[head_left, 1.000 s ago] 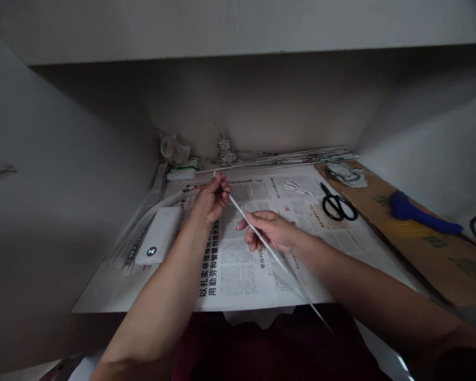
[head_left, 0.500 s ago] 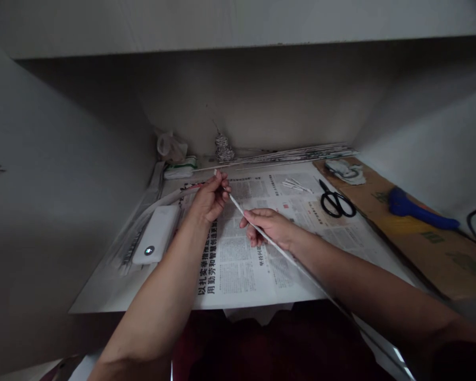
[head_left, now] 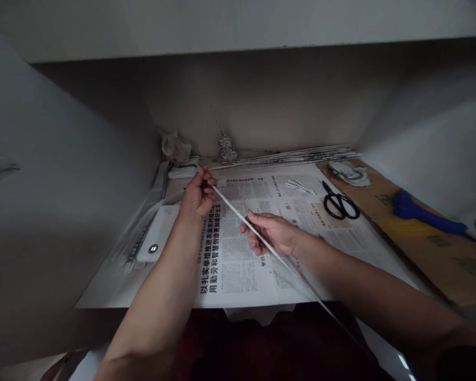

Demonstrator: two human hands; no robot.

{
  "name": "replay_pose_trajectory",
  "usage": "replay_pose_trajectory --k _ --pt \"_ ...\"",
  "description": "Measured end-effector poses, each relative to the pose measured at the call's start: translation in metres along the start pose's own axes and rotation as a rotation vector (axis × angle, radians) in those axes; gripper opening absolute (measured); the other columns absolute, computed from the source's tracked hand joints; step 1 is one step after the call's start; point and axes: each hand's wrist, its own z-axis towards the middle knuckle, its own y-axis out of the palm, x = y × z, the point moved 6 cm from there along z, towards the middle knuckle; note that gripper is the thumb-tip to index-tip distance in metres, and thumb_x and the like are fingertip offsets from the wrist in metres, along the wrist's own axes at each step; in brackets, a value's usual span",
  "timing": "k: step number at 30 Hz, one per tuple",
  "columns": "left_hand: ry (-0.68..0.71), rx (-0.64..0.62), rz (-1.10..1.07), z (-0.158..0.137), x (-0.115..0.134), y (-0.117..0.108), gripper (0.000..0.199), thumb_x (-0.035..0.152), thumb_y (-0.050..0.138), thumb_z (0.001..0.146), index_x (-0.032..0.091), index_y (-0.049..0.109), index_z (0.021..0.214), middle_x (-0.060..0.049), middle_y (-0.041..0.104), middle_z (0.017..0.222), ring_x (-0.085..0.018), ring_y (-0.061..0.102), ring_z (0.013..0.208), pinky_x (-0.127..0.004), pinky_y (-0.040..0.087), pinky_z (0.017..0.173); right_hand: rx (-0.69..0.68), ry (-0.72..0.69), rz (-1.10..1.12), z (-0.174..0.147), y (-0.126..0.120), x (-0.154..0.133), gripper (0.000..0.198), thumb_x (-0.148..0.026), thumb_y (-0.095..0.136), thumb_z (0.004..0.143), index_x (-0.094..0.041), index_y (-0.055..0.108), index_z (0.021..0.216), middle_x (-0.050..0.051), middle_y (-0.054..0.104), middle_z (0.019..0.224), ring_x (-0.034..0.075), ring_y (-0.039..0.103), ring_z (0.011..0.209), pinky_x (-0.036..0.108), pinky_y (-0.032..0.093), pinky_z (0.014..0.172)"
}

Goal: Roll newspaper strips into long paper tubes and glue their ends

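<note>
A long, thin white rolled-paper stick (head_left: pixel 231 205) slants across the newspaper (head_left: pixel 238 264), from upper left down past the table's front edge at the right. My left hand (head_left: pixel 200 193) is closed around its upper part, and the fingers hide the end. Lower down, my right hand (head_left: pixel 272 233) has the stick running along its curled fingers, the thumb lying close above it. Past my right forearm the stick thins and becomes hard to see.
Black scissors (head_left: pixel 341 206), short white paper pieces (head_left: pixel 299 186) and a white power bank (head_left: pixel 158 233) lie around the newspaper. Long paper sticks (head_left: pixel 301 156) line the back wall. At right, cardboard (head_left: pixel 412 248) bears a cloth (head_left: pixel 349 173) and a blue-handled tool (head_left: pixel 428 212).
My left hand has moved left and away from my right hand, so a longer stretch of the stick shows between them. My right hand stays nearly in place, its thumb slightly more lifted.
</note>
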Motion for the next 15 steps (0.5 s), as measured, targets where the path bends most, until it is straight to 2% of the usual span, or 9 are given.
replay_pose_trajectory --k 10,12,15 --pt "-0.013 -0.075 0.044 0.0 -0.009 0.005 0.018 0.028 0.051 0.088 0.015 0.058 0.078 0.004 0.047 0.056 -0.002 0.048 0.048 -0.007 0.031 0.034 0.098 -0.061 0.02 0.002 -0.003 -0.002 0.028 -0.042 0.048 0.089 -0.017 0.053 0.078 -0.003 0.054 0.048 0.01 0.054 0.039 0.02 0.034 0.037" --pt "-0.016 -0.094 0.012 0.001 -0.007 0.004 0.017 0.028 0.052 0.088 0.014 0.058 0.079 0.004 0.047 0.056 -0.003 0.049 0.048 -0.007 0.032 0.034 0.085 -0.059 0.017 0.003 -0.003 -0.003 0.029 -0.043 0.044 0.091 -0.016 0.054 0.082 -0.002 0.055 0.049 0.011 0.055 0.04 0.019 0.032 0.035" --pt "0.005 -0.088 -0.052 0.003 0.0 0.0 0.016 0.027 0.053 0.087 0.014 0.057 0.078 0.004 0.047 0.055 -0.003 0.048 0.047 -0.008 0.032 0.034 -0.002 0.018 0.013 0.003 -0.001 0.0 0.041 -0.048 0.033 0.093 -0.015 0.055 0.083 0.0 0.057 0.048 0.013 0.057 0.042 0.02 0.034 0.034"
